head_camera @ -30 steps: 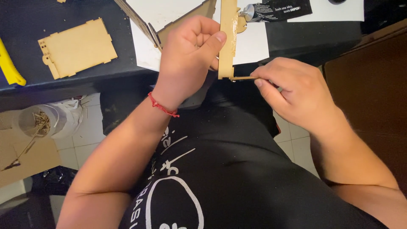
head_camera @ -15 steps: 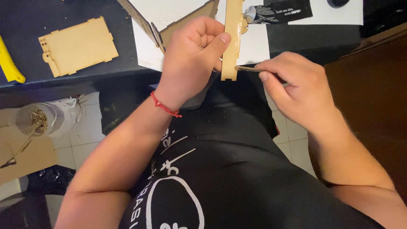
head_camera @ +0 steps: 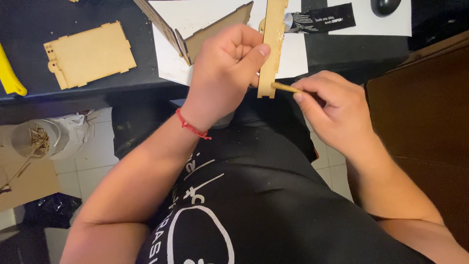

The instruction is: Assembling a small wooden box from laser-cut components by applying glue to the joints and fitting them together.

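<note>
My left hand [head_camera: 225, 68] grips a long, thin wooden strip [head_camera: 272, 44] and holds it upright above my lap, thumb pressed on its left face. My right hand [head_camera: 328, 105] pinches a small wooden stick [head_camera: 286, 88] whose tip touches the strip near its lower end. The strip's surface looks shiny and speckled along its middle. A red string bracelet [head_camera: 191, 126] circles my left wrist.
A black table [head_camera: 29, 29] carries a flat laser-cut wooden panel [head_camera: 90, 54], white paper [head_camera: 210, 14], a partly built wooden box [head_camera: 195, 32], a black tube [head_camera: 322, 19] and a yellow tool [head_camera: 10, 78]. A clear cup of sticks [head_camera: 34, 139] stands on the tiled floor. Brown cardboard [head_camera: 425, 122] is at right.
My right hand has shifted slightly, sliding the stick's tip a little along the lower part of the strip. The left hand keeps its hold on the strip.
</note>
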